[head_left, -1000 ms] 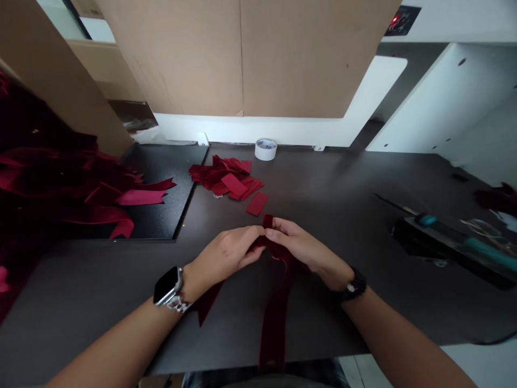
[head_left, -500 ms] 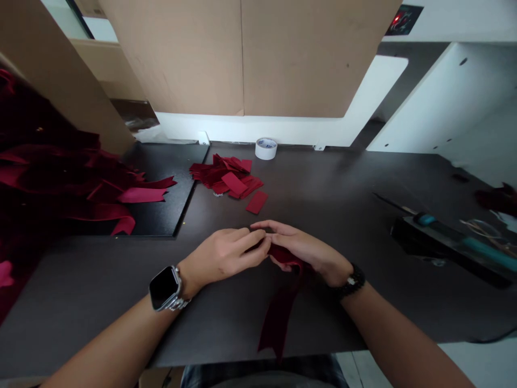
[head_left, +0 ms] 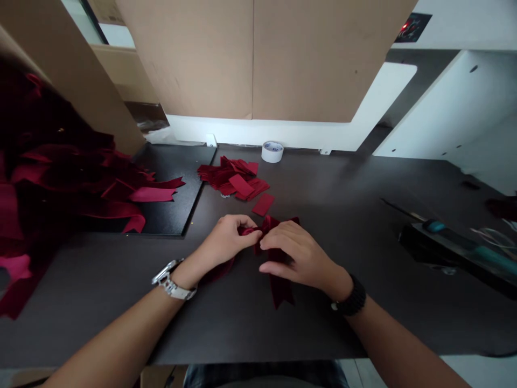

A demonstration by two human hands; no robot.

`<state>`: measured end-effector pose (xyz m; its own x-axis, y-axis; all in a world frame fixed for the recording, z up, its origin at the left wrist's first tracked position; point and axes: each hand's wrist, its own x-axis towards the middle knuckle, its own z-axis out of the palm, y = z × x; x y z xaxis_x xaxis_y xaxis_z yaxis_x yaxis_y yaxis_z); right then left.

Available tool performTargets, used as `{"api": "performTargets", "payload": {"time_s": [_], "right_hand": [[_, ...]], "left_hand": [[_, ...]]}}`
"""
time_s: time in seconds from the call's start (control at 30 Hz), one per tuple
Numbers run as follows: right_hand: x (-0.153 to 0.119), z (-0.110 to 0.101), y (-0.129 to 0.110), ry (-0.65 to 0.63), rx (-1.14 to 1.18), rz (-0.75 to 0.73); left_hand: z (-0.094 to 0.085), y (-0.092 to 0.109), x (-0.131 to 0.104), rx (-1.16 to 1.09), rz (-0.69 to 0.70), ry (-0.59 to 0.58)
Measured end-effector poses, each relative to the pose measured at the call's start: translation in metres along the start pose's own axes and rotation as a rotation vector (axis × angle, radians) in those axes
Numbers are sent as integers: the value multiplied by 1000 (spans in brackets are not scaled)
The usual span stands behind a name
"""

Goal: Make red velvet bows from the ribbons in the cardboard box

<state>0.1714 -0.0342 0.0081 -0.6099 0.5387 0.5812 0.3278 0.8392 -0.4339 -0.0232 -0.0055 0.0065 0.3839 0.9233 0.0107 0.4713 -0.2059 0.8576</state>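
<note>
Both my hands meet over a dark red velvet ribbon [head_left: 280, 288] near the middle of the dark table [head_left: 343, 215]. My left hand [head_left: 228, 240] pinches the folded ribbon from the left, and my right hand [head_left: 297, 253] presses down on it from the right. Looped folds of the ribbon stick up between my fingers. One tail runs toward me below my right hand, another lies under my left wrist.
A pile of small red ribbon pieces [head_left: 236, 178] and one loose piece [head_left: 263, 204] lie just beyond my hands. A white tape roll [head_left: 272, 151] stands behind them. Long red ribbons [head_left: 81, 178] heap at the left over a black mat [head_left: 169, 183]. Tools [head_left: 456, 240] lie at right.
The long tail that hung over the table's near edge has been drawn up and now lies short on the table. My hands have gathered the ribbon into folds, and my right hand has shifted over it.
</note>
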Motion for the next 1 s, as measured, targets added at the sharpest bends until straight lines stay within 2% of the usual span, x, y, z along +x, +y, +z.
{"api": "performTargets", "payload": {"time_s": [0.17, 0.27, 0.37, 0.47, 0.57, 0.8, 1.0], "right_hand": [[-2, 11, 13, -93, -218, -15], [-3, 13, 14, -51, -338, -47], [-3, 13, 11, 31, -321, -107], [-3, 11, 10, 72, -286, -107], [-4, 12, 11, 107, -268, -42], [-2, 15, 12, 168, 37, 261], [-1, 9, 11, 133, 218, 490]], "left_hand": [[-3, 2, 1, -292, -206, -74], [-2, 4, 0, -423, -284, -130], [-2, 7, -1, -465, -280, -161], [0, 9, -2, -425, -226, -161], [3, 8, -2, -335, -102, -134], [2, 4, -2, -117, 136, -54], [-1, 3, -5, 47, 277, -80]]}}
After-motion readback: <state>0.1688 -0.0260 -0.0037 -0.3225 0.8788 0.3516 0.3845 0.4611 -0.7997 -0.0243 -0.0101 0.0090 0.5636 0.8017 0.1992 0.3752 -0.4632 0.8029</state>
